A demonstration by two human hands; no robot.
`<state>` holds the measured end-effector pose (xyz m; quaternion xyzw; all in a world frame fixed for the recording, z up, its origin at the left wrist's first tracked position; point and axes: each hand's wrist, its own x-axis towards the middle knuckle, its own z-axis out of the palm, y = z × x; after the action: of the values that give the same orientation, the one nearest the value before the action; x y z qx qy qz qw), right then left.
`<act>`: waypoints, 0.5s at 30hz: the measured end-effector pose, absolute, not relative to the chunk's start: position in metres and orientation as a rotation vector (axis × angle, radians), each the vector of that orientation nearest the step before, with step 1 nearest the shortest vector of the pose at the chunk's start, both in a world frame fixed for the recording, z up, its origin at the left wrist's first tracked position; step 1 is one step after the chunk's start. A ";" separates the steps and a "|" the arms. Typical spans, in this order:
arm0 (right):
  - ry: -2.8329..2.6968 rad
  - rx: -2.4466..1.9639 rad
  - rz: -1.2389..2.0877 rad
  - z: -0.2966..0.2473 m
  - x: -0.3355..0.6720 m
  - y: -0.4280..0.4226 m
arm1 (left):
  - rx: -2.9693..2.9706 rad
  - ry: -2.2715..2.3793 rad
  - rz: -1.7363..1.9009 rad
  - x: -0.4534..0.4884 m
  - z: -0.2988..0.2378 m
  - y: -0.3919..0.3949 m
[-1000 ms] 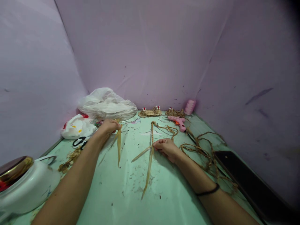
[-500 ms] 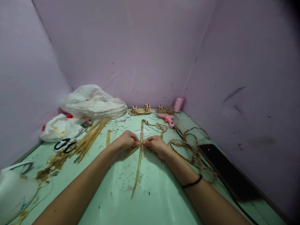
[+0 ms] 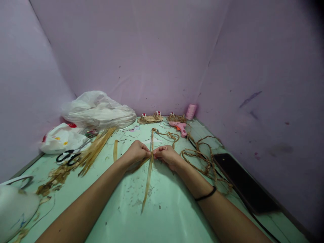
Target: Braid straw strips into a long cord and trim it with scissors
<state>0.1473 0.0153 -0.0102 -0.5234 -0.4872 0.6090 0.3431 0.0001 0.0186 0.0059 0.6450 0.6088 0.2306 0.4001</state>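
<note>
- Two narrow pinches met at the lower end of a braided fibre cord (image 3: pixel 152 140) in the middle of the desk (image 3: pixel 121 216): the left hand (image 3: pixel 136 151) and right hand (image 3: pixel 167 155) both gripped it, though the exact strips held were hidden.
- The cord ran toward the far edge; a loose strip (image 3: pixel 147 189) trailed toward the near edge.
- A firm pinch, flat strips and even tension probably suited this hold best.
- The desk's pale green top was scuffed and specked, with scissors (image 3: pixel 69 157) toward its left edge.
- Marked lilac walls (image 3: pixel 157 50) enclosed three sides.
</note>
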 end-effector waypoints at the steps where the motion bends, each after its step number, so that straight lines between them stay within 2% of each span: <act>1: -1.261 -1.358 1.585 -0.010 0.147 0.015 | 1.646 1.548 0.584 0.000 0.006 0.019; 5: -1.285 -1.349 1.554 -0.013 0.146 0.016 | 1.583 1.582 0.598 0.005 0.008 0.020; 9: -1.297 -1.361 1.512 -0.014 0.145 0.017 | 1.239 1.626 0.509 0.011 0.013 0.019; 15: -1.273 -1.345 1.554 -0.012 0.145 0.016 | 1.011 1.454 0.470 0.014 0.011 0.019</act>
<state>0.1451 0.0158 -0.0117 -0.5202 -0.4926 0.6011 0.3543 0.0145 0.0193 0.0113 0.4375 0.6295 0.2034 0.6091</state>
